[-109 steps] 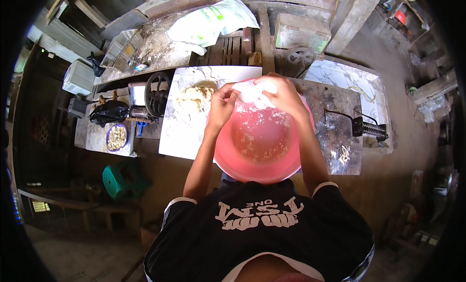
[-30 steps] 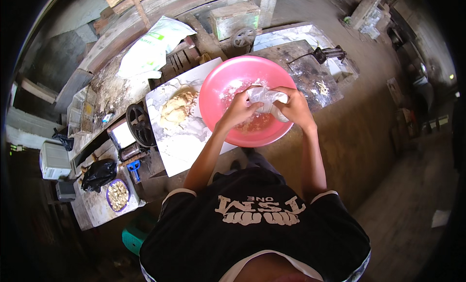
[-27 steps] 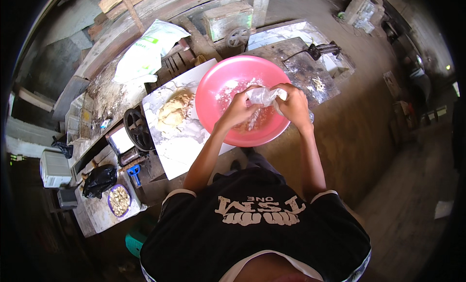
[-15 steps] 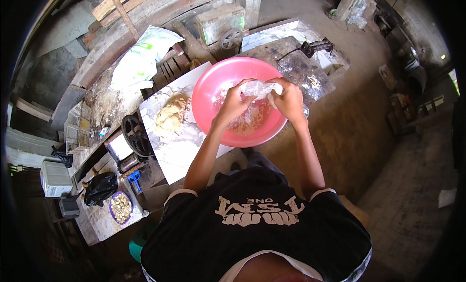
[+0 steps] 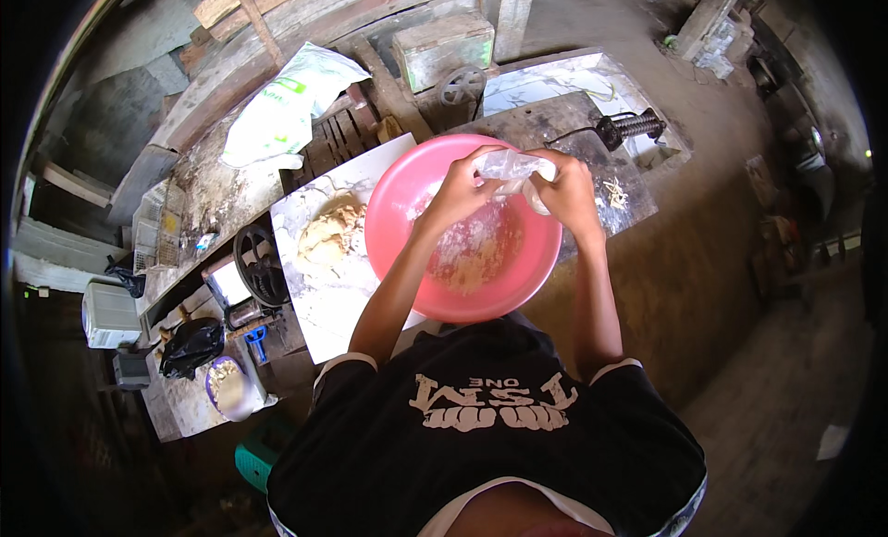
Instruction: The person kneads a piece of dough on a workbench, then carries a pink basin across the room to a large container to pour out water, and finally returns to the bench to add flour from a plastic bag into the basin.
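Both my hands hold a clear plastic bag (image 5: 505, 163) above the far part of a wide pink basin (image 5: 393, 269). My left hand (image 5: 464, 187) is closed on the bag's left side. My right hand (image 5: 566, 193) grips its right side, where the plastic is bunched. Whether anything remains inside the bag is hard to make out. White powder and pale crumbly bits (image 5: 474, 252) lie on the basin's bottom. Left of the basin, a lump of pale dough (image 5: 328, 239) rests on a white marbled board (image 5: 324, 306).
A hand-cranked machine with a black wheel (image 5: 261, 264) stands left of the board. Beyond lies a white and green sack (image 5: 287, 111). A roller with a crank (image 5: 632, 127) sits at the far right. Lower left are a purple-rimmed bowl (image 5: 222, 386) and a black bag (image 5: 192, 349).
The basin has shifted nearer to my body, showing more of the powder inside. My hands keep hold of the plastic bag. The whole view has moved slightly.
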`<state>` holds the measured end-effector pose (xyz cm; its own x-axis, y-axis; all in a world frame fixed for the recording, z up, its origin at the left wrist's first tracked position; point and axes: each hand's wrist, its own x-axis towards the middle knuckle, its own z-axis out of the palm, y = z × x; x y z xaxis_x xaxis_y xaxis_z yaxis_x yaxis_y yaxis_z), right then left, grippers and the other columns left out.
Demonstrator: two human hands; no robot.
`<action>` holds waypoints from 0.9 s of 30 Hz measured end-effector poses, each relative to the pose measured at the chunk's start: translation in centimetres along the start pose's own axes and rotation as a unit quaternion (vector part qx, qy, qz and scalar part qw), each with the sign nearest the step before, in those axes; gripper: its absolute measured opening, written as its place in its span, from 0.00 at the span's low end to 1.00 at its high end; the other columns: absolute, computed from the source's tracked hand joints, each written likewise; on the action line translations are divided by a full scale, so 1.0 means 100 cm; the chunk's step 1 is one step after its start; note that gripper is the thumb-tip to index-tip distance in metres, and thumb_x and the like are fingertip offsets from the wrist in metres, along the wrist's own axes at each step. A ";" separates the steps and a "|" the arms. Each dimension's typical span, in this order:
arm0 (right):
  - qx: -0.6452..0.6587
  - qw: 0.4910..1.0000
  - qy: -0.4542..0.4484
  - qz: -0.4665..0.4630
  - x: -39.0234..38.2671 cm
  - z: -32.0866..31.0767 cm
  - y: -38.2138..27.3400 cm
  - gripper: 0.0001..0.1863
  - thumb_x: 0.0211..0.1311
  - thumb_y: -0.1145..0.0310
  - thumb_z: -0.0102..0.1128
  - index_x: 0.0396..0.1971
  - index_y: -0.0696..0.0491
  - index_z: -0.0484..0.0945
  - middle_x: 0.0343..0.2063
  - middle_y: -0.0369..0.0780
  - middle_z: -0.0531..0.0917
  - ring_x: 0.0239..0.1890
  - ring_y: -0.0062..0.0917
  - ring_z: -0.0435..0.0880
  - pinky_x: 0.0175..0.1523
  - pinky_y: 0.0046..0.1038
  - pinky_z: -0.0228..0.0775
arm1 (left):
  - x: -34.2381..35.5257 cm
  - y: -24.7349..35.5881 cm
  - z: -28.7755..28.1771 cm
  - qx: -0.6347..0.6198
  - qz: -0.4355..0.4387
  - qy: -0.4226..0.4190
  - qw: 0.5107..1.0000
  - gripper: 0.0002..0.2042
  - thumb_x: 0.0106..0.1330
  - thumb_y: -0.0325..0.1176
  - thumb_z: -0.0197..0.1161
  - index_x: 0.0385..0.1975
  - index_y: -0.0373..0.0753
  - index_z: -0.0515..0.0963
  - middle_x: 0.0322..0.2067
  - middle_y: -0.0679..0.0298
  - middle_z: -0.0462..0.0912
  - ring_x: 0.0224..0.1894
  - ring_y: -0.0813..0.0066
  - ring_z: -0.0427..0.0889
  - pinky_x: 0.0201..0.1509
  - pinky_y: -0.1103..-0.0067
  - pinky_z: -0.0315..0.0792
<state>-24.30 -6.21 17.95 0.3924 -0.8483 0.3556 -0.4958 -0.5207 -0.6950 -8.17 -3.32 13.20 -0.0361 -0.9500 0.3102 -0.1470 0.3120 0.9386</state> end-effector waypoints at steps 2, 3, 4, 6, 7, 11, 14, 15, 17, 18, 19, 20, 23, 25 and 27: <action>-0.049 0.998 0.036 -0.026 0.001 0.003 0.003 0.13 0.40 0.77 0.54 0.30 0.51 0.78 0.28 0.43 0.78 0.30 0.37 0.77 0.34 0.30 0.68 | -0.002 -0.007 -0.002 0.000 -0.004 0.031 1.000 0.17 0.50 0.18 0.55 0.42 0.35 0.69 0.35 0.61 0.76 0.40 0.76 0.75 0.42 0.82 0.69; -0.046 0.998 0.032 -0.025 0.003 0.004 0.006 0.13 0.40 0.77 0.54 0.30 0.51 0.78 0.28 0.43 0.78 0.30 0.37 0.77 0.34 0.30 0.68 | -0.002 -0.010 -0.002 0.001 -0.008 0.034 0.999 0.17 0.50 0.18 0.55 0.42 0.35 0.69 0.35 0.61 0.76 0.40 0.76 0.75 0.42 0.82 0.69; -0.016 0.999 0.007 -0.035 0.007 0.006 0.010 0.12 0.40 0.77 0.55 0.30 0.51 0.78 0.28 0.42 0.78 0.30 0.37 0.77 0.34 0.30 0.68 | -0.003 -0.012 -0.003 0.026 0.017 0.043 0.999 0.17 0.50 0.18 0.56 0.42 0.35 0.69 0.35 0.61 0.76 0.39 0.76 0.75 0.42 0.82 0.69; 0.020 0.998 -0.025 -0.045 0.011 0.011 0.012 0.12 0.41 0.77 0.55 0.30 0.52 0.78 0.28 0.42 0.78 0.30 0.37 0.77 0.34 0.31 0.68 | -0.006 -0.013 -0.007 0.054 0.037 0.057 0.996 0.17 0.50 0.18 0.56 0.42 0.35 0.69 0.35 0.61 0.76 0.39 0.77 0.75 0.41 0.82 0.69; 0.015 0.999 -0.024 -0.044 0.012 0.014 0.009 0.12 0.41 0.77 0.55 0.30 0.52 0.78 0.28 0.42 0.78 0.30 0.37 0.77 0.34 0.31 0.68 | -0.008 -0.011 -0.010 0.045 0.007 0.066 0.997 0.17 0.49 0.18 0.56 0.42 0.35 0.69 0.35 0.61 0.76 0.39 0.76 0.75 0.42 0.82 0.68; 0.079 0.991 -0.090 -0.062 0.021 0.031 0.005 0.12 0.41 0.78 0.55 0.31 0.52 0.77 0.29 0.41 0.78 0.31 0.37 0.76 0.35 0.30 0.67 | -0.021 -0.011 -0.026 0.095 0.002 0.100 0.991 0.18 0.49 0.18 0.57 0.43 0.35 0.69 0.39 0.63 0.75 0.42 0.77 0.73 0.46 0.82 0.66; 0.082 0.984 -0.086 -0.133 0.025 0.049 0.002 0.13 0.41 0.78 0.54 0.32 0.52 0.77 0.29 0.42 0.78 0.31 0.37 0.77 0.35 0.30 0.67 | -0.035 -0.002 -0.042 0.097 -0.035 0.137 0.985 0.17 0.49 0.17 0.56 0.42 0.34 0.69 0.38 0.62 0.76 0.41 0.77 0.74 0.45 0.83 0.66; 0.089 0.981 -0.097 -0.139 0.027 0.054 -0.002 0.13 0.41 0.78 0.54 0.32 0.52 0.77 0.29 0.42 0.78 0.31 0.37 0.77 0.35 0.30 0.67 | -0.039 -0.001 -0.048 0.100 -0.035 0.143 0.984 0.17 0.49 0.17 0.56 0.41 0.34 0.70 0.37 0.62 0.76 0.41 0.77 0.74 0.45 0.83 0.66; 0.177 0.964 -0.161 -0.115 0.030 0.060 -0.011 0.14 0.41 0.78 0.54 0.32 0.53 0.77 0.28 0.42 0.78 0.31 0.37 0.76 0.35 0.30 0.67 | -0.048 0.002 -0.054 0.115 -0.029 0.168 0.979 0.17 0.49 0.17 0.56 0.41 0.34 0.70 0.37 0.62 0.76 0.40 0.77 0.74 0.45 0.83 0.67; 0.183 0.961 -0.172 -0.120 0.032 0.063 -0.013 0.14 0.41 0.78 0.54 0.32 0.53 0.77 0.28 0.42 0.78 0.31 0.37 0.76 0.35 0.30 0.67 | -0.052 0.009 -0.057 0.130 -0.050 0.167 0.976 0.16 0.49 0.17 0.55 0.41 0.33 0.70 0.37 0.62 0.76 0.40 0.78 0.74 0.44 0.83 0.67; 0.166 0.961 -0.171 -0.141 0.032 0.067 -0.015 0.13 0.42 0.79 0.53 0.33 0.55 0.76 0.29 0.43 0.79 0.31 0.35 0.77 0.36 0.27 0.67 | -0.056 0.013 -0.059 0.143 -0.071 0.165 0.973 0.16 0.50 0.17 0.55 0.41 0.33 0.70 0.37 0.62 0.76 0.40 0.78 0.74 0.44 0.83 0.67; 0.150 0.960 -0.170 -0.163 0.032 0.070 -0.017 0.13 0.43 0.80 0.53 0.33 0.57 0.75 0.29 0.44 0.79 0.31 0.33 0.78 0.37 0.25 0.67 | -0.062 0.012 -0.061 0.149 -0.067 0.169 0.972 0.16 0.50 0.17 0.54 0.41 0.33 0.70 0.37 0.62 0.76 0.40 0.78 0.74 0.44 0.83 0.67; 0.206 0.938 -0.267 -0.079 0.035 0.077 -0.025 0.13 0.44 0.80 0.52 0.33 0.57 0.75 0.30 0.44 0.78 0.32 0.32 0.78 0.37 0.25 0.67 | -0.075 0.022 -0.065 0.117 -0.129 0.201 0.964 0.16 0.50 0.17 0.54 0.41 0.34 0.70 0.37 0.63 0.76 0.39 0.78 0.74 0.44 0.83 0.67; 0.188 0.944 -0.231 -0.143 0.034 0.085 -0.022 0.13 0.43 0.79 0.53 0.33 0.55 0.76 0.30 0.43 0.78 0.30 0.33 0.78 0.35 0.26 0.68 | -0.078 0.031 -0.063 0.111 -0.130 0.214 0.962 0.17 0.49 0.16 0.54 0.41 0.34 0.70 0.37 0.63 0.76 0.39 0.79 0.74 0.44 0.83 0.67; 0.171 0.945 -0.191 -0.205 0.033 0.089 -0.021 0.13 0.42 0.78 0.55 0.33 0.54 0.76 0.30 0.43 0.78 0.28 0.34 0.77 0.33 0.27 0.68 | -0.082 0.031 -0.063 0.132 -0.125 0.211 0.960 0.17 0.48 0.16 0.54 0.41 0.34 0.70 0.37 0.63 0.76 0.39 0.79 0.74 0.44 0.82 0.67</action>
<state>-15.02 -7.05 15.02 0.7798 -0.4522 0.4329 0.0120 -0.6806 -0.7326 -2.07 5.52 14.53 0.4292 -0.8878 0.1664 -0.3466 0.0083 0.9380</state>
